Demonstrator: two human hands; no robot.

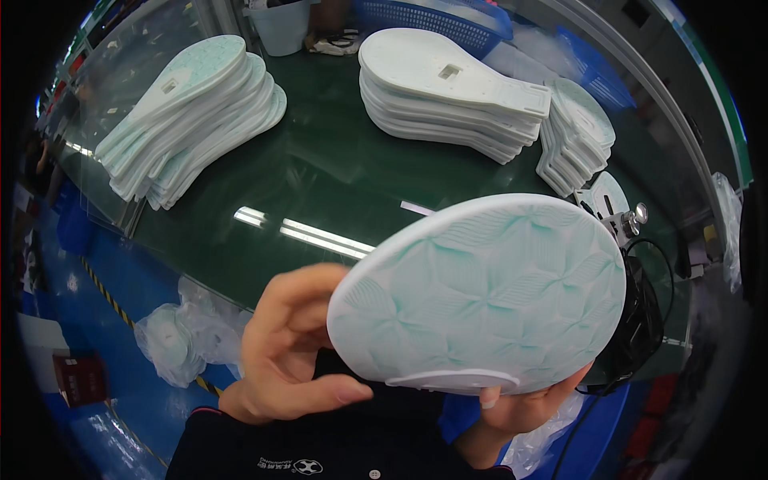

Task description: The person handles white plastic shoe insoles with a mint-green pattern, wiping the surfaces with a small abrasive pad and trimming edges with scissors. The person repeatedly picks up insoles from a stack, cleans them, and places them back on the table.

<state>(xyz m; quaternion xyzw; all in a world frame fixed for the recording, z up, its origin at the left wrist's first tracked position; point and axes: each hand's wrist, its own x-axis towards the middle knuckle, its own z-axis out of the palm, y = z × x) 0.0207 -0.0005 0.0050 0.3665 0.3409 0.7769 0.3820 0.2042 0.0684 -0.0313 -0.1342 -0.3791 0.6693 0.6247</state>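
A white shoe sole (480, 292) with a pale green leaf-like pattern is held up close to the camera, its patterned face toward me. My left hand (292, 352) grips its left edge, thumb below and fingers curled behind. My right hand (524, 408) supports it from underneath, mostly hidden behind the sole, with fingertips showing at the lower rim.
On the dark green table (320, 184) lie three stacks of similar soles: one at the left (192, 112), one at the back centre (448, 92), one at the right (576, 132). A blue basket (432, 20) stands behind. A clear plastic bag (180, 336) lies on the blue floor. Black cables (640, 320) hang at the right.
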